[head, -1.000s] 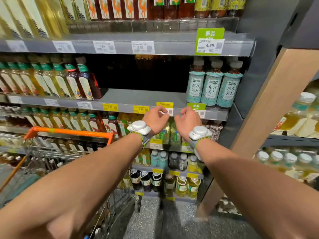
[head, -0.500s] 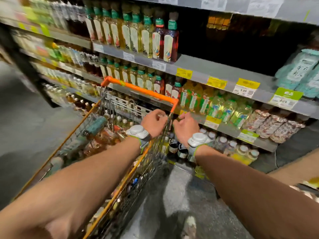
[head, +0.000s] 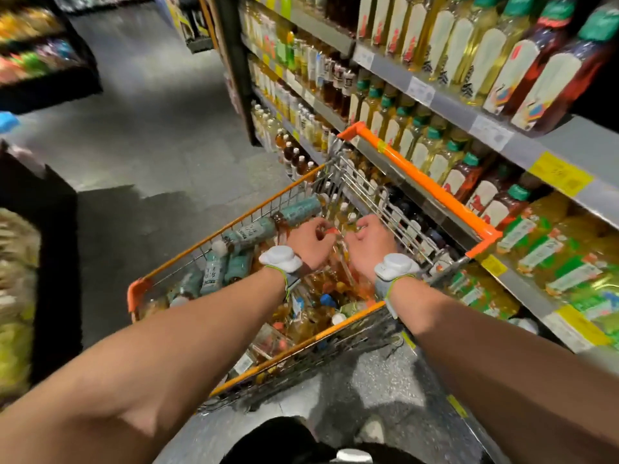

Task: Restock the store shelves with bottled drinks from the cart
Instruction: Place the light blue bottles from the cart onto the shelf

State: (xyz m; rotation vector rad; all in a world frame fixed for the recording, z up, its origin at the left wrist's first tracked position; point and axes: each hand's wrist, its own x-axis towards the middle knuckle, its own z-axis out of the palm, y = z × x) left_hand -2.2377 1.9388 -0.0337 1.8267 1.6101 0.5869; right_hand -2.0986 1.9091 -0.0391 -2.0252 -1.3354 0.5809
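An orange-rimmed wire cart [head: 234, 225] stands in front of me, beside the shelves. It is full of lying bottles: teal-labelled ones [head: 249, 234] at its left side and amber ones [head: 301, 318] in the middle. My left hand [head: 310, 242] and my right hand [head: 370, 242] hover close together over the cart's far end, fingers curled, each wrist wearing a white band. An orange bottle cap [head: 330, 231] shows at my left fingertips; a grip on it is unclear. Rows of upright tea bottles [head: 432, 145] fill the grey store shelves [head: 502, 142] on the right.
The cart's orange handle [head: 422, 182] lies close against the shelf front. Grey aisle floor [head: 150, 135] spreads to the left. A dark low display [head: 57, 236] stands at the left edge, another [head: 50, 85] further back. My dark trousers [head: 281, 440] show at the bottom.
My view has swung left and down from the shelf face to the cart. Both hands have gone from the shelf edge to over the cart's bottles.
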